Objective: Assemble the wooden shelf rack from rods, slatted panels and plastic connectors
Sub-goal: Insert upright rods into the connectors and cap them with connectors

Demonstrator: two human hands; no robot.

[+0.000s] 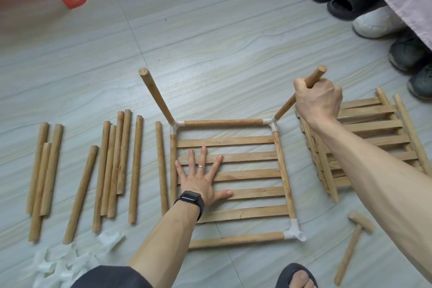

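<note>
- The left hand (201, 177) lies flat, fingers spread, on the pale wooden slatted panel (252, 174)
- At its far right corner sits a white plastic connector (272, 123)
- The right hand (318, 98) clenches a round wooden rod (286, 105) slanting down from the fist into that connector

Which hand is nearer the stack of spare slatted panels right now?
Right. The right hand grips the upright rod just beside the stack; the left hand lies flat on the framed panel, farther off.
</note>
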